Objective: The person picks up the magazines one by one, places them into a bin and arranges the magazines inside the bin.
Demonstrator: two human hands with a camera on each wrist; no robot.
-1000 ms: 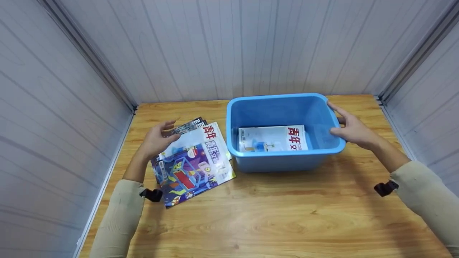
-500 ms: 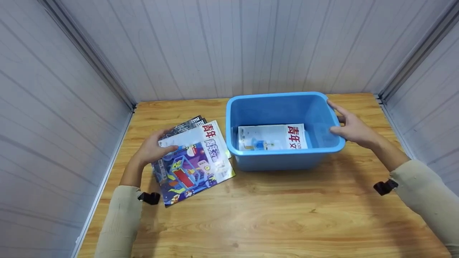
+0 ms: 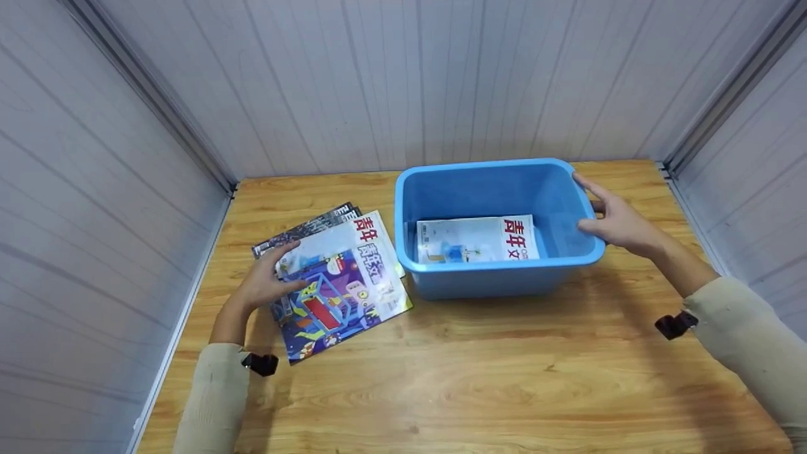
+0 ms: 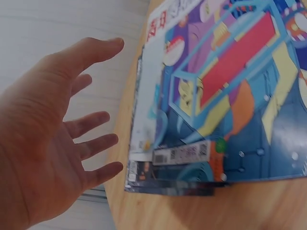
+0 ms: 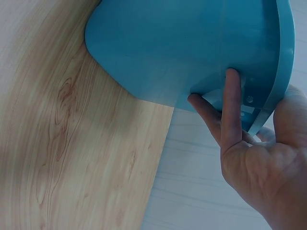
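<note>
Both hands are busy: the left hand (image 3: 265, 287) lies spread, fingers straight and loose, at the near-left corner of the fanned stack of magazines (image 3: 334, 280), gripping nothing, while the right hand (image 3: 615, 221) clasps the right rim of the blue bin (image 3: 498, 277), thumb inside the lip and fingers against the outer wall beneath it. To lift well, I'd say the left fingertips should slide under the edge of the top copy alone, since the lower ones stick out just beneath and could come along; the right hand should keep the bin from sliding. That top magazine has a glossy cover, purple and blue with a red block and a barcode by its corner. One white magazine (image 3: 476, 239) already lies flat in the bin, on the wooden table (image 3: 504, 378).
</note>
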